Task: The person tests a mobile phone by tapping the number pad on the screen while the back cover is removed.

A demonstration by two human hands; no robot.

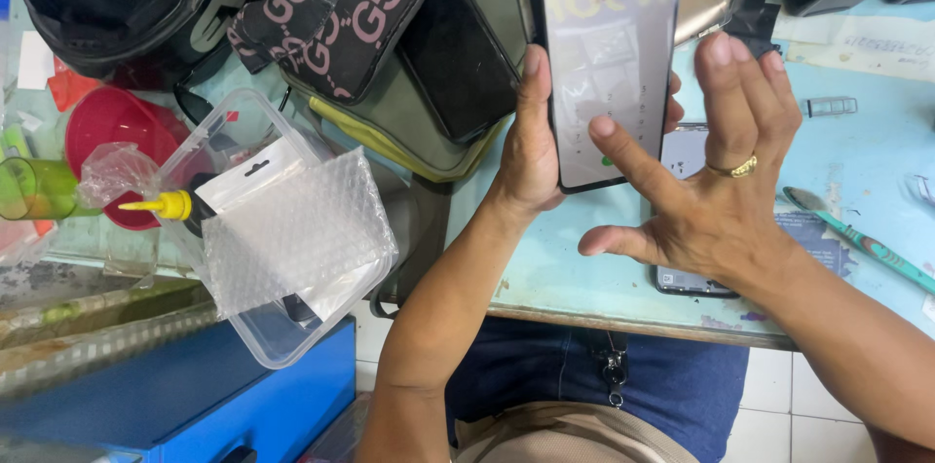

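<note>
Cluttered across its top, the pale blue worktable (575, 268) with a worn wooden front edge is filling most of the head view, and a white tiled floor is showing below it. The person is sitting at the table in blue trousers, and the left hand (531, 147) is gripping a black-framed smartphone with a lit grey screen (612, 54), holding it upright above the table with the thumb lying along its left edge and the fingers wrapping behind it. The right hand (711, 185) is hovering open just beside the phone, its fingers spreading wide and its index fingertip touching the lower part of the screen; a gold ring (732, 169) is sitting on one finger.

Beneath the right hand another flat phone with a dark back (690, 280) is lying on the table, partly hidden. To the right, a teal-handled toothbrush (862, 244) is resting on the surface. To the left of the held phone, a dark slab-like phone (456, 49) is lying on an olive green pouch (409, 117), beside a black cap patterned in pink (331, 5). At the table's left end, a clear plastic box (282, 332) is holding a sheet of bubble wrap (297, 229), with a yellow-tipped bottle (166, 205) and a red plastic bowl (112, 122) beside it.
</note>
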